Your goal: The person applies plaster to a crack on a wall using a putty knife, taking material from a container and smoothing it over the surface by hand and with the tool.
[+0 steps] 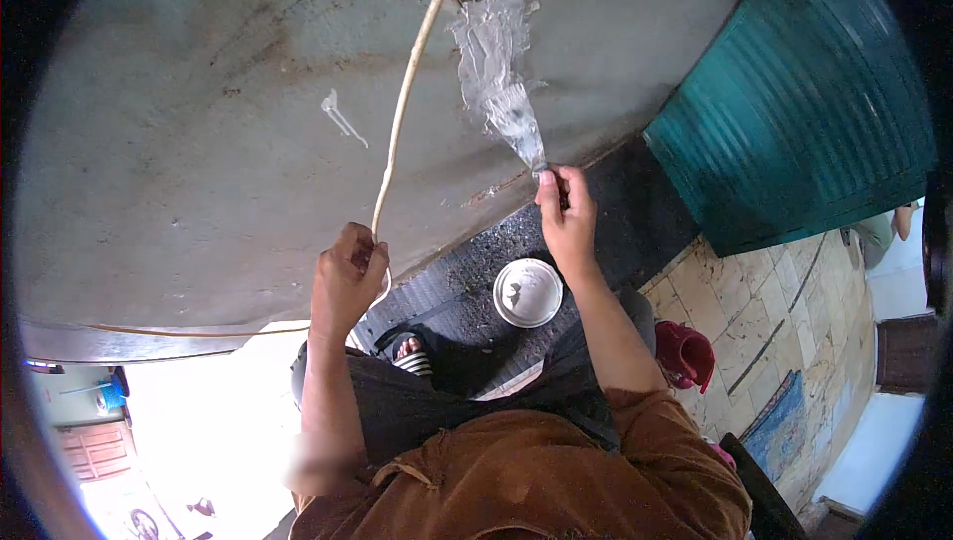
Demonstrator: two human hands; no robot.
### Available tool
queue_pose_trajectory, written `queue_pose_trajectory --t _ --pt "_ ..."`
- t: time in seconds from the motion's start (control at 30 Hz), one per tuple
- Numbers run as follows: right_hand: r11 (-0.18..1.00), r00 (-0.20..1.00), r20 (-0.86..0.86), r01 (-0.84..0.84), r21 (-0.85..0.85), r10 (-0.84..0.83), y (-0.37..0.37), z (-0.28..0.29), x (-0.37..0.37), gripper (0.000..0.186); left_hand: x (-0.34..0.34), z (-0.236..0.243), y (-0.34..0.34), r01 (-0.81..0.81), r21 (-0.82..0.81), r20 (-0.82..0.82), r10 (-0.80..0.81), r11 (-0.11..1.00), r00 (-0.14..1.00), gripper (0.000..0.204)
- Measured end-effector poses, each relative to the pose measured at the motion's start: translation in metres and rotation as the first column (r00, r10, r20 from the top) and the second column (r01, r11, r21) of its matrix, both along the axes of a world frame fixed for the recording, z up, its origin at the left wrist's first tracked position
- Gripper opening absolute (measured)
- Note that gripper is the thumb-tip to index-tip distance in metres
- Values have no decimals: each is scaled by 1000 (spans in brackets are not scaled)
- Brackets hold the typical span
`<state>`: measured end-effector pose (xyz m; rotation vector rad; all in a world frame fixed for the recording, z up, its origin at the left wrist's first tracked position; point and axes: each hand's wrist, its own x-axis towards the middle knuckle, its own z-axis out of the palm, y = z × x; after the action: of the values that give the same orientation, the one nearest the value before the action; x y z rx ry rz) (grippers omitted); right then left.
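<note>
Our right hand (566,217) pinches a tool, spreading the wet patch (501,68) above it on the wall (199,143); only this strip looks done. Our left hand (347,277) grips the cord (402,108).

A white bowl (527,292) sits on the dark speckled floor (476,252) below the wall.
</note>
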<state>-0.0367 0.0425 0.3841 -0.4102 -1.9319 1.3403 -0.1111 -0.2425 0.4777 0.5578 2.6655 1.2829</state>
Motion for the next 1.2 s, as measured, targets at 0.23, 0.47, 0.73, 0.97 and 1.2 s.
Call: queue_pose_trajectory --t 0.23,0.47,0.73,0.97,1.2 --pt "1000 993 -116 1 -15 -3 0 34 -25 22 -1 -2 2 44 -22 20 -43 999 999 12" --pt "999 994 99 40 -6 -39 -7 -38 2 27 -1 -3 2 8 0 26 -8 1000 1000 15" --pt "998 998 33 59 -33 -58 -4 -12 -8 25 -2 -6 1 33 -1 24 -33 999 999 12" --pt "997 988 149 60 -54 -51 10 -77 10 26 -4 -10 2 30 27 48 -31 999 998 12" --pt "998 994 94 62 -32 -59 26 -63 2 26 -2 -8 1 19 8 37 -19 1000 999 11"
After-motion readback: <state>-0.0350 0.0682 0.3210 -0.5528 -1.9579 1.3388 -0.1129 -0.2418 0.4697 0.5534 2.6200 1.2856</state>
